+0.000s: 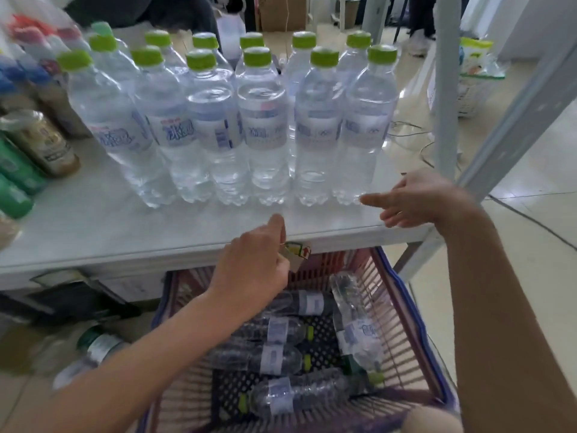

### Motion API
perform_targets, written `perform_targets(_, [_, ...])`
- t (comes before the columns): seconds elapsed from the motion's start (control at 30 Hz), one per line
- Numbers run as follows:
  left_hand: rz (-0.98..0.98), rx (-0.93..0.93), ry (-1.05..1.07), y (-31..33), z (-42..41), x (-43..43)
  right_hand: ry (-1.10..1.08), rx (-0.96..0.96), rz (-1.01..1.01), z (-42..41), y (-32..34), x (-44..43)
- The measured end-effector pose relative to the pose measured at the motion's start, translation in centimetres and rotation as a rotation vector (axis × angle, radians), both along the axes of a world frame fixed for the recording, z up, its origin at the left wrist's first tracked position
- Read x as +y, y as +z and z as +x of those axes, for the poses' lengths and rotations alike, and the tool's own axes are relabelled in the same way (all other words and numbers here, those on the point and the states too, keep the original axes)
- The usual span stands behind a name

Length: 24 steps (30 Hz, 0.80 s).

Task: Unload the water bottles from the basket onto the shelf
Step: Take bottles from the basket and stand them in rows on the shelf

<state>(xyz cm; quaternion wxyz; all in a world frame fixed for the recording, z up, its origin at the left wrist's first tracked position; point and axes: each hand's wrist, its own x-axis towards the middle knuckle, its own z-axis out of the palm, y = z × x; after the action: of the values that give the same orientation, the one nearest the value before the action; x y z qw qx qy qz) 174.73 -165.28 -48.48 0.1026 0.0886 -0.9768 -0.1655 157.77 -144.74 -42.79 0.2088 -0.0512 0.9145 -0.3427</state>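
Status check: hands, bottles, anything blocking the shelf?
Both hands empty: left hand at shelf edge, right hand open beside front row. Five-odd water bottles lying in basket. Shelf front strip free.

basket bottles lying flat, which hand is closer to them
Left. The left hand hangs just above the basket, over its bottles. The right hand is up at the shelf edge.

Two bare forearms — no sleeves, hands point(256, 264) ungloved

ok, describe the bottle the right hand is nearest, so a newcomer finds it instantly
Start at the white shelf and its front row of green-capped water bottles. Take the bottle at that row's right end, beside the metal post. Unlike its neighbours, it has the right hand's fingertip at its base.
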Motion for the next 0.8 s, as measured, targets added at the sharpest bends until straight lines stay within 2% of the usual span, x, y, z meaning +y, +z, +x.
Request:
perform_targets(0.13, [-0.030,-0.087,-0.104,-3.9,3.6,-1.8,0.370,-0.250,-0.012,1.3,-0.5,-0.6])
perform_targets(0.23, [-0.068,-0.389,-0.172,-7.8,4.0,-3.5,0.602,-0.488,0.080,2.4,-1.8,-1.7])
perform_targets(0.33, [-0.019,-0.671,-0.258,-13.3,4.3,-5.0,0.662,-0.605,0.277,3.5,-5.8,-2.9])
perform_targets(0.37, [-0.008,-0.716,-0.301,-15.2,4.5,-5.5,0.676,-0.581,0.347,3.9,-7.6,-3.4])
perform_targets(0.43, [-0.070,-0.744,-0.348,-18.7,5.1,-6.3,0.753,-0.385,0.488,4.8,-11.7,-4.0])
perform_targets(0.5, [-0.232,-0.712,-0.337,-21.7,5.6,-6.4,0.848,-0.163,0.601,5.9,-15.7,-4.1])
perform_targets(0.57, [-0.415,-0.715,-0.342,-24.2,6.0,-5.3,0.966,-0.078,0.729,6.4,-19.5,-3.2])
perform_targets(0.63, [-0.514,-0.751,-0.305,-26.0,6.3,-3.8,1.079,0.031,0.857,6.4,-22.4,-1.7])
perform_targets(0.8, [-0.458,-0.729,-0.236,-27.5,5.6,-2.1,1.243,0.235,0.960,5.9,-25.1,0.5])
